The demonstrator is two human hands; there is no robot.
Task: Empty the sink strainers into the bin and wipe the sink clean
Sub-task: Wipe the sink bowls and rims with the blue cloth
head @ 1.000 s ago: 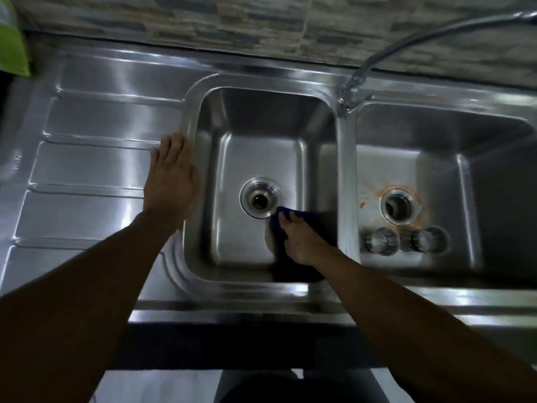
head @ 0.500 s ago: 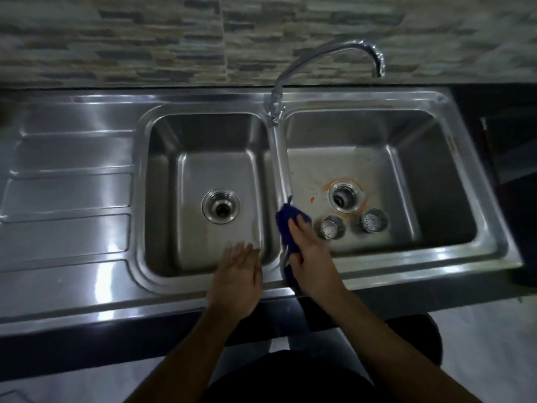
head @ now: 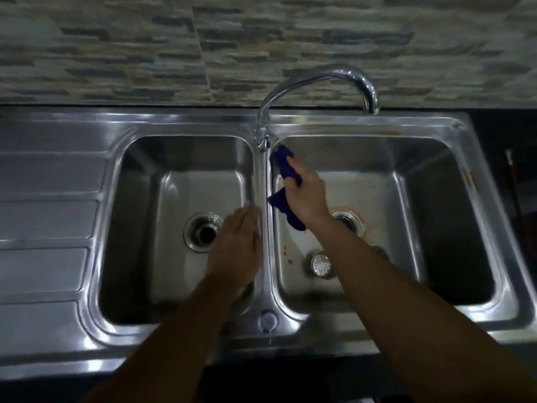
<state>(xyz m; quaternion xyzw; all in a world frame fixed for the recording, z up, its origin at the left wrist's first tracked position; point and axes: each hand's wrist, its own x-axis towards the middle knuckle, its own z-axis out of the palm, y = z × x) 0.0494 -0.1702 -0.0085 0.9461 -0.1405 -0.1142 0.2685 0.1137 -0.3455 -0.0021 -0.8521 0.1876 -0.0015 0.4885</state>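
Double-bowl stainless steel sink [head: 334, 126], drainer ribs at left, set in a dark worktop [head: 494, 123]. Left bowl [head: 174, 199]: clean, drain open. Right bowl [head: 377, 193]: orange residue ringing the drain [head: 348, 221], specks on the floor; one strainer [head: 320, 264] lying loose near the front, a second largely hidden behind the forearm. Right hand [head: 306, 196] clenched on a dark blue cloth [head: 286, 167] against the divider. Left hand [head: 238, 245] flat, fingers spread, blurred. No legible markings.
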